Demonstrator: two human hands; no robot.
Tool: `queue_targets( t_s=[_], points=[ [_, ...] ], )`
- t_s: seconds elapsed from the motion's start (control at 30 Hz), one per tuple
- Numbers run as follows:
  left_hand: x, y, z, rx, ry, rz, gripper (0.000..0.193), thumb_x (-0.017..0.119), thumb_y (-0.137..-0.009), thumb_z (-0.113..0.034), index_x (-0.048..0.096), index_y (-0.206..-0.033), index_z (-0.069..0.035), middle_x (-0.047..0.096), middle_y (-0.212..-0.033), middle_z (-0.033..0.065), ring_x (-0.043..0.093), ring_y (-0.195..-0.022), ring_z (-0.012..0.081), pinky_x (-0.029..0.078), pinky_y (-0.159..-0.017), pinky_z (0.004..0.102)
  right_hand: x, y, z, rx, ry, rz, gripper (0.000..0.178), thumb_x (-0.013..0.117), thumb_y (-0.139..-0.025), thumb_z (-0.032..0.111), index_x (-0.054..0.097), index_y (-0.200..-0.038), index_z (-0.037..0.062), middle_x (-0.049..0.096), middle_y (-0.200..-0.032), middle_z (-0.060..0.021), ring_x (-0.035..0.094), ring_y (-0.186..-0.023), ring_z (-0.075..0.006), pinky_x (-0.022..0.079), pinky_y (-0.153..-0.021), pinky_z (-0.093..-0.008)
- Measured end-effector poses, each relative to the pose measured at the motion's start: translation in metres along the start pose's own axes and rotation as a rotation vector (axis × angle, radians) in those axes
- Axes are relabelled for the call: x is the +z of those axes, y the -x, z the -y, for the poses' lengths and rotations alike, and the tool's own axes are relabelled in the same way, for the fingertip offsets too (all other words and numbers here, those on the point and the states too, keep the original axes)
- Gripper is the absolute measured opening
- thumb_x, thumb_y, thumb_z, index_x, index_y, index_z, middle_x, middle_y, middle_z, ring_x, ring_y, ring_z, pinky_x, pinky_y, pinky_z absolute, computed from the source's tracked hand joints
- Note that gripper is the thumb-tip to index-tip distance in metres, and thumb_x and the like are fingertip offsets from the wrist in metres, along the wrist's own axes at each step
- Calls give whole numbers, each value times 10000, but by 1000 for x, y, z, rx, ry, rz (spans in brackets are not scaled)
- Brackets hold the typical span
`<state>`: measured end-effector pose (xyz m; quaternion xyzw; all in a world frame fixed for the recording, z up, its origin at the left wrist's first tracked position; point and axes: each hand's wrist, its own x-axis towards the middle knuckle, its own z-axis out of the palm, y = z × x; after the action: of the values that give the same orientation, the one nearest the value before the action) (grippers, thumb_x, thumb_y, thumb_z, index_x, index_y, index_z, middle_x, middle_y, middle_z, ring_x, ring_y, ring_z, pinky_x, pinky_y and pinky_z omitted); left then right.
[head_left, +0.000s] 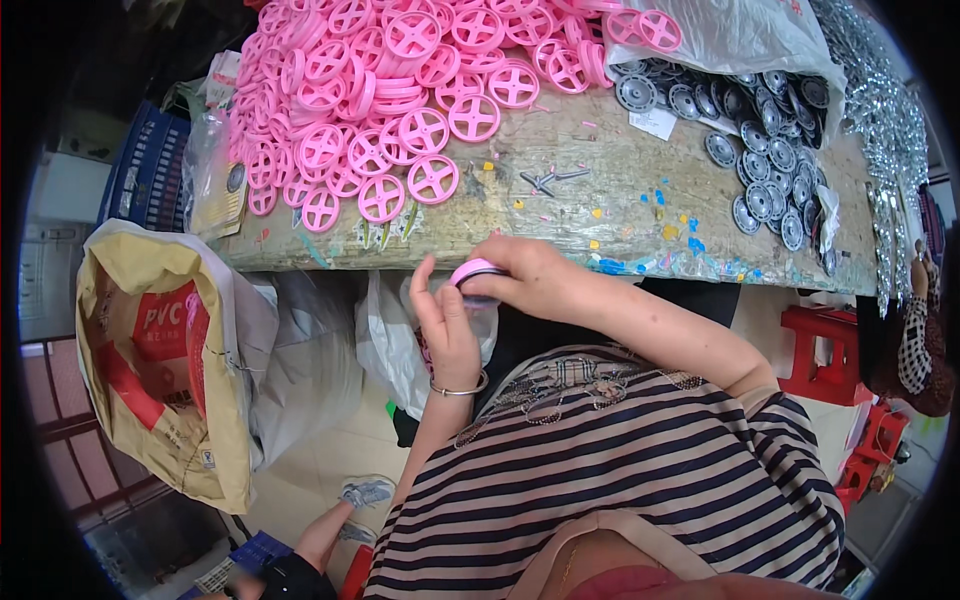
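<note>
In front of the table's near edge, my right hand (pixel 525 270) grips a pink plastic wheel (pixel 471 268) with a dark disc partly showing at its inner side. Its fingers curl round the wheel and hide much of it. My left hand (pixel 443 318), a bangle on its wrist, is beside the wheel with its fingers stretched up and apart. Its thumb tip is next to the wheel's rim; whether they touch I cannot tell. A large heap of pink four-spoked wheels (pixel 422 131) lies on the table beyond my hands. Grey and black wheel discs (pixel 760 200) lie at the right.
The worn wooden table (pixel 610 140) carries dark slim pieces (pixel 555 180) and coloured scraps. A white plastic bag (pixel 730 40) lies behind the discs; silver tinsel (pixel 880 130) hangs at right. An open tan sack (pixel 235 400) stands at left, near a person's shoe (pixel 367 491). Red stools (pixel 820 350) stand right.
</note>
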<state>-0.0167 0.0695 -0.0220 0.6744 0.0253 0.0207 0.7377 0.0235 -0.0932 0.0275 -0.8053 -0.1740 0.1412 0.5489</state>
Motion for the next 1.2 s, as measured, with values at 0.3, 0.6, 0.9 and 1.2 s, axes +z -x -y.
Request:
queue_targets(
  t_s=[0.3, 0.6, 0.9, 1.2],
  points=[
    [46, -14, -39, 238, 113, 311, 767, 740, -802, -317, 326, -1362, 4, 492, -1270, 145, 484, -1176, 209, 389, -1012, 332, -19, 32, 18, -8, -262, -127, 126, 630, -870, 95, 646, -979, 33, 645, -857, -26, 577, -800, -83, 476, -740, -248],
    [43, -1, -29, 155, 23, 240, 399, 566, -942, -216, 482, -1263, 6, 568, -1218, 148, 556, -1092, 201, 421, -962, 311, -16, 32, 6, 14, -234, -110, 143, 590, -899, 113, 630, -1008, 29, 646, -884, -29, 584, -826, -84, 490, -726, -250],
    [-77, 23, 9, 23, -497, 3, 374, 437, -986, -202, 457, -1263, 48, 544, -1244, 189, 543, -1123, 254, 410, -965, 354, 5, -40, -22, -223, 275, -238, 288, 598, -884, 185, 548, -1115, 20, 583, -1022, -135, 575, -929, -294, 471, -844, -355],
    [-70, 19, 14, -123, -310, 9, 473, 532, -930, -83, 366, -1361, 16, 498, -1297, 198, 532, -1156, 275, 451, -956, 356, -9, -85, -40, -208, 716, -276, 225, 626, -853, 186, 550, -1006, 41, 573, -1012, -140, 539, -970, -355, 452, -827, -411]
  ],
)
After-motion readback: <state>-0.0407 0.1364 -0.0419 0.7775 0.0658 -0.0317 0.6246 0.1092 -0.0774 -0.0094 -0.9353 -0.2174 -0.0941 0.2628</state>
